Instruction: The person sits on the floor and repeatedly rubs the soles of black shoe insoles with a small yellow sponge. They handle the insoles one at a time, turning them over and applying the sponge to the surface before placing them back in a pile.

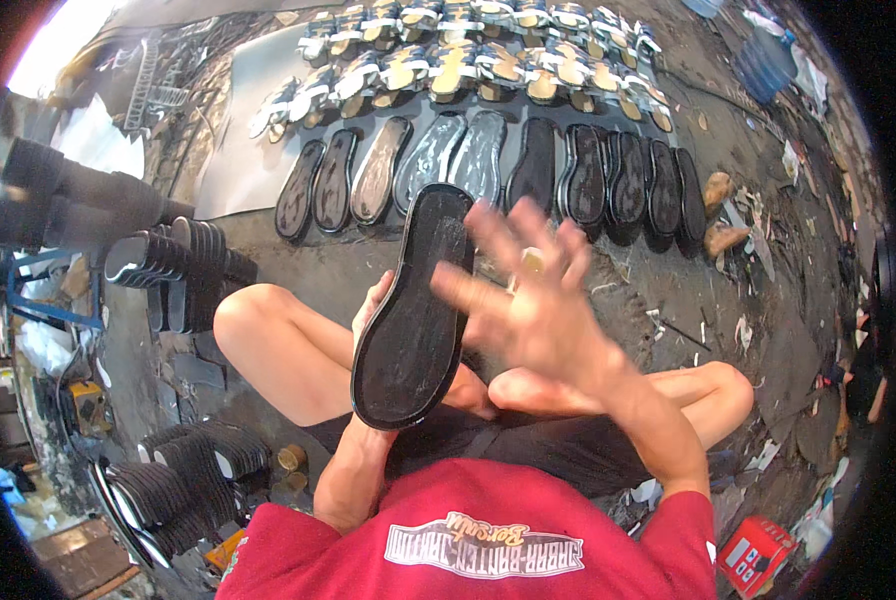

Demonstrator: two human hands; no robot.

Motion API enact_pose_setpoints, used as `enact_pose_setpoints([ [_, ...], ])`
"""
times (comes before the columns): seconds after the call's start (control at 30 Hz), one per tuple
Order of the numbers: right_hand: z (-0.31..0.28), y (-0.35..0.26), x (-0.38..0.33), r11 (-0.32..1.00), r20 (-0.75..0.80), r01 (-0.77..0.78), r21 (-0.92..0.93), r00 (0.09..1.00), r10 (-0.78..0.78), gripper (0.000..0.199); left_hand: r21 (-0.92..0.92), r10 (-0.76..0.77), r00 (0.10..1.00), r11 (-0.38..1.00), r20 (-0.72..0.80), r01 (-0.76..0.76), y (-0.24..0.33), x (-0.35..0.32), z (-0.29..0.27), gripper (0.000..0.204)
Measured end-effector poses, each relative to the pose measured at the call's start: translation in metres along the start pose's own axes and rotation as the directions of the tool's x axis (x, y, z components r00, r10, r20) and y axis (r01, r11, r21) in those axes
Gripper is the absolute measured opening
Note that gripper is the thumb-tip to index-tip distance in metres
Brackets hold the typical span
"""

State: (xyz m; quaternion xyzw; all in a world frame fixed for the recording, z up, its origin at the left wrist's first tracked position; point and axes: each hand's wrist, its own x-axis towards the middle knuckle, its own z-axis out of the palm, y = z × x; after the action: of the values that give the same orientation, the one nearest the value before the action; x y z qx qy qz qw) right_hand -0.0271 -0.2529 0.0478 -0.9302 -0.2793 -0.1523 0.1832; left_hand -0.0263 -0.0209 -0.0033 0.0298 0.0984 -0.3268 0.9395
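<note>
A black shoe sole [410, 310] with a raised rim stands tilted upright in front of my body, its inner face toward me. My left hand [371, 300] holds it from behind and below; the fingers show at its left edge and the rest of the hand is hidden. Over the sole's right edge, my right hand [538, 305] is blurred by motion with its fingers spread. A small yellowish spot shows among those fingers, too smeared to identify. Beyond my hands lies a row of soles, including a dark sole [333, 180] and a wet-looking, shiny sole [433, 155].
Sandal uppers on tan footbeds [453, 70] fill rows on a grey sheet [243, 165] at the back. Stacks of black soles [173, 255] stand at left, with more soles [183, 480] below. A red box [756, 555] sits lower right. Scraps litter the floor.
</note>
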Motion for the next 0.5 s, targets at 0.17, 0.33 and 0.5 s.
enact_pose_setpoints([
  [0.17, -0.005, -0.043, -0.012, 0.957, 0.136, 0.071, 0.281, 0.984, -0.113, 0.054, 0.092, 0.090, 0.955, 0.994, -0.283, -0.066, -0.022, 0.001, 0.009, 0.052],
  [0.33, -0.042, 0.008, 0.005, 0.779, -0.062, -0.105, 0.619, 0.981, 0.181, 0.064, -0.244, 0.063, 0.991, 0.969, 0.121, -0.032, -0.018, 0.004, 0.001, 0.065],
  [0.5, -0.028, 0.025, -0.001, 0.606, -0.056, -0.257, 0.753, 0.892, 0.448, 0.074, -0.386, 0.004, 0.958, 0.916, 0.286, 0.111, -0.021, 0.013, -0.014, 0.068],
])
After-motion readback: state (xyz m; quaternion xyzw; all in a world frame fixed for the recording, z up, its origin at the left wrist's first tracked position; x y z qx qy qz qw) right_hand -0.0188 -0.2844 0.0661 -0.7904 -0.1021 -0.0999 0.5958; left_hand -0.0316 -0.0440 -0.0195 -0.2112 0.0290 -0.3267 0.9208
